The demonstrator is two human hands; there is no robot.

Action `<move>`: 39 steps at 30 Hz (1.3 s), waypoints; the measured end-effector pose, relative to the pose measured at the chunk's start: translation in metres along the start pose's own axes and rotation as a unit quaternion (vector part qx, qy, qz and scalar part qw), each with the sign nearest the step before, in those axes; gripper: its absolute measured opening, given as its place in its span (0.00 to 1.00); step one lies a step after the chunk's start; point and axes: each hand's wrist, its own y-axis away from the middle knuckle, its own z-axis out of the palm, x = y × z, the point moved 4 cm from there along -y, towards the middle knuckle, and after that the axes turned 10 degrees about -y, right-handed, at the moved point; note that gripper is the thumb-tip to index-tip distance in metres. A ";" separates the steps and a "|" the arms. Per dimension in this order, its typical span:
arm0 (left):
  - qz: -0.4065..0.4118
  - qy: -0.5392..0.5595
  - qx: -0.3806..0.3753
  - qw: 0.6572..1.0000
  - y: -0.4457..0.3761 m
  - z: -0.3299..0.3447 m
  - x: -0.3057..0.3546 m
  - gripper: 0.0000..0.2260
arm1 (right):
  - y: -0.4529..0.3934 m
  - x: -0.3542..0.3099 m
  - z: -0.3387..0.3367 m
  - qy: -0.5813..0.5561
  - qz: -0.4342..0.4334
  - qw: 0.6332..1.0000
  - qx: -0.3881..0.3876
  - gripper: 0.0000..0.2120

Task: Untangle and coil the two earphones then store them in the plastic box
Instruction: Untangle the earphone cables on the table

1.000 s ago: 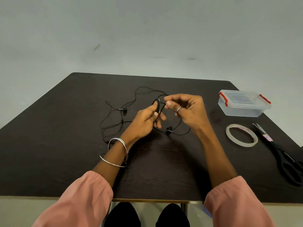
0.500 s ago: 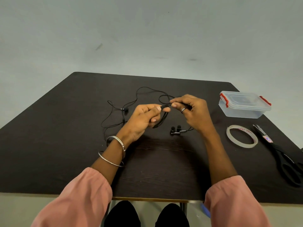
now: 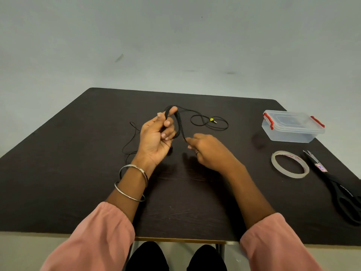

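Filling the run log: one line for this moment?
left hand holds coil | right hand pinches cable | plastic box lidded

Her left hand [image 3: 156,137] is raised palm-up, fingers curled round the coiled black cord [image 3: 178,124]. Just beside it, her right hand [image 3: 210,151] sits lower, fingertips pinching the same cord.

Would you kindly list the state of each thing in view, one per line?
Left hand: holds coiled cable loops.
Right hand: pinches the cable below the coil.
Earphone cable: partly coiled, tail and plug loose on the table.
Second cable: loose, uncoiled.
Box: lid on, red clips down.
Tape: lying flat.
Scissors: closed.
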 end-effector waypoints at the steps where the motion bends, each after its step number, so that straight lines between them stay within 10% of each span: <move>1: 0.006 -0.004 0.006 1.000 -0.001 -0.001 0.000 0.15 | 0.000 -0.005 0.003 0.009 -0.006 1.000 -0.017 0.18; 8: 0.013 -0.165 0.085 0.983 -0.004 -0.004 -0.005 0.11 | 0.002 -0.024 0.005 -0.003 -0.068 0.997 -0.040 0.11; 15: 0.029 -0.393 0.015 0.919 -0.003 -0.001 -0.021 0.09 | 0.009 -0.013 -0.029 -0.216 -0.069 0.969 0.099 0.09; 39: -0.055 -0.465 -0.216 0.856 0.017 0.027 -0.038 0.14 | 0.016 0.023 -0.043 -0.605 0.125 0.751 0.233 0.08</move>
